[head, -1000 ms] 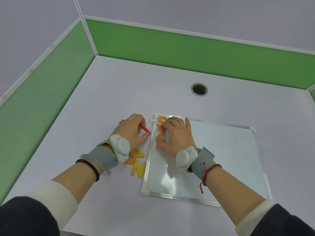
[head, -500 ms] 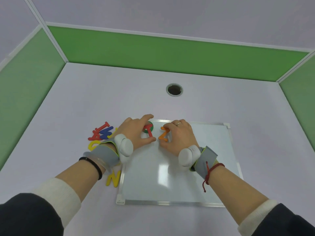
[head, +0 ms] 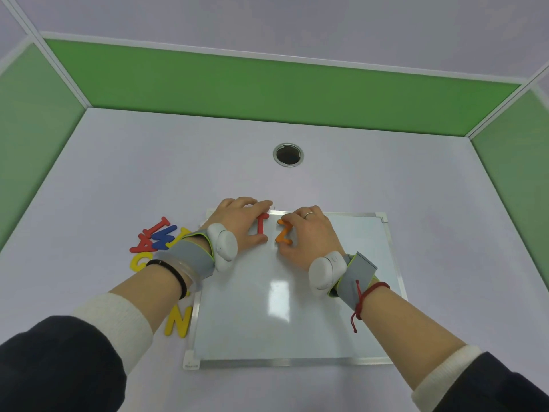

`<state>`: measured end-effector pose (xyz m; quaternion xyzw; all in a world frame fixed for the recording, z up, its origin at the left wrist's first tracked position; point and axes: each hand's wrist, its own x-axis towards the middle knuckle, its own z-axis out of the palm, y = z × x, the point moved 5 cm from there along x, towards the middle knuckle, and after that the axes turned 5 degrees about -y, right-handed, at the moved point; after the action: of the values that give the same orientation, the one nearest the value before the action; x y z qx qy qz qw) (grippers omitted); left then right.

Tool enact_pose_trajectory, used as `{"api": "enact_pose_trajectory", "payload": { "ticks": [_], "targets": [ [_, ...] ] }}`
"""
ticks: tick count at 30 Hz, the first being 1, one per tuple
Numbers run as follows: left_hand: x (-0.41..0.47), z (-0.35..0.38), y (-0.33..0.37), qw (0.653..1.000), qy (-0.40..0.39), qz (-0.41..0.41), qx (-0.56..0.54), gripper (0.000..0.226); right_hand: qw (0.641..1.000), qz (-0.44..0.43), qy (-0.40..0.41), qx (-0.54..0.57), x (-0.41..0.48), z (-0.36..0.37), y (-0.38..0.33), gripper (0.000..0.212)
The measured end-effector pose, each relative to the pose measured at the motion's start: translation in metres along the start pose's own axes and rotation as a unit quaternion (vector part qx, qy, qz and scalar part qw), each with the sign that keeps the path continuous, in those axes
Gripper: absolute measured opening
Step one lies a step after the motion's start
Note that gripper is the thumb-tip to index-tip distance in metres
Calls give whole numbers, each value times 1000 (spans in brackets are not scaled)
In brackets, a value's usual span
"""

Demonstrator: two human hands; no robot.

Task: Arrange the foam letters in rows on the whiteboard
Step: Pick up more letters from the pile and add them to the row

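Note:
A whiteboard [head: 285, 316] lies flat on the table in front of me. At its far left, my left hand [head: 237, 224] pinches a red letter I [head: 261, 226] between forefinger and thumb, flat on the board. Just to its right, my right hand [head: 309, 236] grips an orange letter Z [head: 283, 233], also on the board. Left of the board lies a pile of loose letters: a red T [head: 157, 226], a blue W [head: 165, 237], a red A [head: 142, 246], a yellow C [head: 139, 261]. A yellow N [head: 178, 321] lies by the board's left edge.
A round cable hole [head: 288, 154] sits in the table beyond the board. Green partition walls [head: 267, 90] close the desk at the back and on both sides.
My left hand carried the red letter from the pile onto the board and set it beside the orange Z. My head view shifted left, so the loose pile shows.

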<state>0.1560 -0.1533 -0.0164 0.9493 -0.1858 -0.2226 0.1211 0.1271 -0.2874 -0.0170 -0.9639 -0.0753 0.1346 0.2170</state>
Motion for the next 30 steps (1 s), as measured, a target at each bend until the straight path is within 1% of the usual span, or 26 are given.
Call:
{"api": "enact_pose_trajectory", "payload": {
  "ticks": [3, 6, 12, 17, 24, 30],
  "targets": [
    [0, 1, -1, 1000, -1, 17, 3, 72, 1000, 2, 8, 4, 3, 3, -1, 38],
    [1, 2, -6, 1000, 7, 14, 14, 74, 1000, 4, 9, 5, 6, 5, -5, 38],
    [4, 9, -14, 1000, 17, -3, 16, 68, 1000, 9, 5, -15, 16, 5, -15, 41],
    [6, 10, -14, 1000, 1, -10, 11, 52, 1000, 25, -10, 5, 17, 7, -15, 38],
    [8, 10, -14, 1000, -12, -7, 2, 51, 999, 21, -21, 24, 18, 6, -12, 40],
    [8, 9, -13, 1000, -1, -4, -29, 45, 999, 20, -18, 40, 19, 8, -9, 34]
  ]
}}
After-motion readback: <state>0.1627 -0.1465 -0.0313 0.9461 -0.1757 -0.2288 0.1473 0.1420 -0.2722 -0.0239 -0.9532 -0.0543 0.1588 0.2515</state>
